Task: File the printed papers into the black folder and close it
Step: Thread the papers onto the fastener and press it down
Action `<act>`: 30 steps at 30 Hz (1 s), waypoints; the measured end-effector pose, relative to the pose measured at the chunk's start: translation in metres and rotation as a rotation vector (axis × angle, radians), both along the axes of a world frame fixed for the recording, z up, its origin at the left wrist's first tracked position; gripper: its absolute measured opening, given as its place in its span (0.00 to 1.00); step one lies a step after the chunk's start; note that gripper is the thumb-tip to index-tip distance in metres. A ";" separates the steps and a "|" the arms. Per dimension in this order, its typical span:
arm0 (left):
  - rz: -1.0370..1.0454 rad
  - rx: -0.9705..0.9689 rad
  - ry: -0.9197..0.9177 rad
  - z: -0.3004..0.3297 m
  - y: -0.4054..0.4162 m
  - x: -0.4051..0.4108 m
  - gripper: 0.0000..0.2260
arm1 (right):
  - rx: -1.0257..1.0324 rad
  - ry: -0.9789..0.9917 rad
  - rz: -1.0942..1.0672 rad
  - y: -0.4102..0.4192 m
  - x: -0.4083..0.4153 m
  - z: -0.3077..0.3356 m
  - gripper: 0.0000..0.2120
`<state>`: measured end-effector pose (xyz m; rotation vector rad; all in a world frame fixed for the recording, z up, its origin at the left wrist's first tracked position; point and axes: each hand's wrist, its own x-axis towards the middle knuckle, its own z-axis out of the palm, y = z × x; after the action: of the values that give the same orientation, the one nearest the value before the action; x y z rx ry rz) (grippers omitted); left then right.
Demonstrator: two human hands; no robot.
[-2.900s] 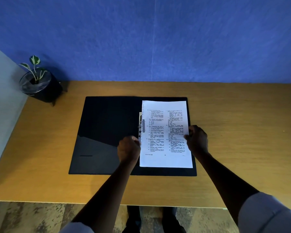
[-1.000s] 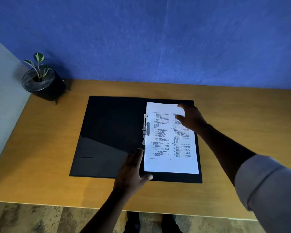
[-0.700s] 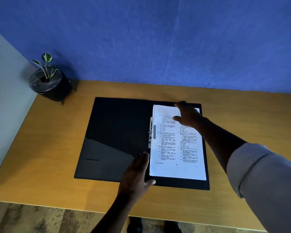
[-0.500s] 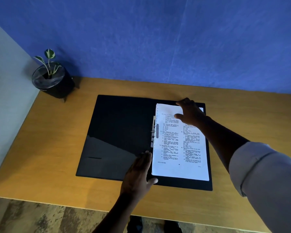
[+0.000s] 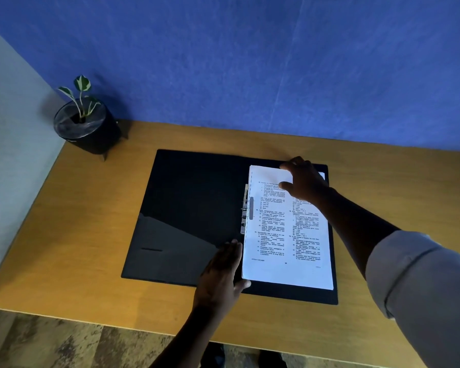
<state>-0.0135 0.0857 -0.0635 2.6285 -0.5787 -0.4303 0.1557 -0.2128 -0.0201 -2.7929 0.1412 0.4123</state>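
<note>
Pressing flat with fingers spread, the right hand (image 5: pixel 304 180) held the printed papers' (image 5: pixel 287 229) top edge while the left hand (image 5: pixel 222 274), open, rested by their lower-left corner. The papers lay on the open black folder's (image 5: pixel 191 216) right half beside the metal clip (image 5: pixel 246 212). Closing the cover carelessly could shift or crease loose sheets.

The black folder (image 5: pixel 191 208) looks like smooth plastic with a faint sheen (a paler gleam near its left front corner); its clip (image 5: pixel 246 209) is bright metal, the papers (image 5: pixel 284 235) matt white, the table (image 5: pixel 91 261) satiny wood-grain.
</note>
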 end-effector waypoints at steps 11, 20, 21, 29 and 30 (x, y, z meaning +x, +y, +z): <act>0.001 0.008 0.005 -0.001 0.000 0.000 0.42 | -0.025 0.014 0.002 -0.001 0.003 0.003 0.31; -0.009 -0.002 0.002 -0.001 -0.001 0.000 0.42 | 0.001 0.042 0.018 -0.007 0.008 0.002 0.31; -0.013 -0.001 0.000 -0.001 -0.001 0.000 0.42 | 0.044 0.053 0.003 -0.009 0.008 0.004 0.32; -0.025 0.017 -0.002 0.000 0.002 0.002 0.41 | 0.190 -0.177 -0.156 -0.014 -0.076 0.011 0.29; -0.031 0.021 -0.003 0.001 0.001 0.002 0.41 | 0.171 -0.178 -0.155 -0.017 -0.092 0.010 0.29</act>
<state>-0.0113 0.0868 -0.0624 2.6439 -0.6194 -0.4443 0.0637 -0.2301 -0.0097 -2.6112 0.2666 0.1301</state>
